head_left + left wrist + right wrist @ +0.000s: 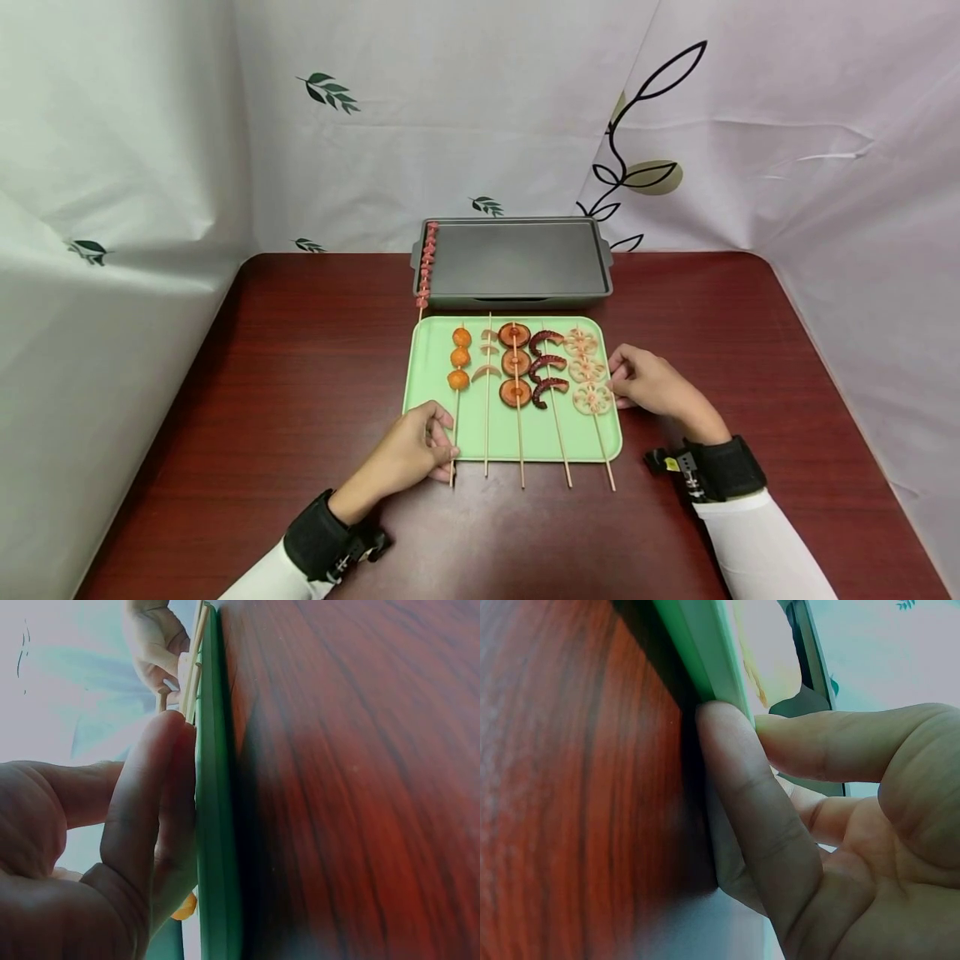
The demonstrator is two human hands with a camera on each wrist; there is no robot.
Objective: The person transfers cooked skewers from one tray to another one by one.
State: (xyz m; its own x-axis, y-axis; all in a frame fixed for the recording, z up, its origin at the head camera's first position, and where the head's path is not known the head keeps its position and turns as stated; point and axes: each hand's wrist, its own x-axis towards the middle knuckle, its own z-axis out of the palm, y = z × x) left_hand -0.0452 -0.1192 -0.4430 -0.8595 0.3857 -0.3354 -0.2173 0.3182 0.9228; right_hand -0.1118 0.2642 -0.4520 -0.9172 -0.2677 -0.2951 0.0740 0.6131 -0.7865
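Green tray (pixel 427 350), five skewers (pixel 517 392), both hands gripping

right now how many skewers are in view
6. Five lie on the green tray, left to right: orange balls, pale slices, brown rounds, dark curled pieces, lotus root slices. One pink skewer lies in the grey pan.

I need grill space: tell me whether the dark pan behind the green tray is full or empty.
Nearly empty. The pan holds a single skewer along its left edge; the rest is bare.
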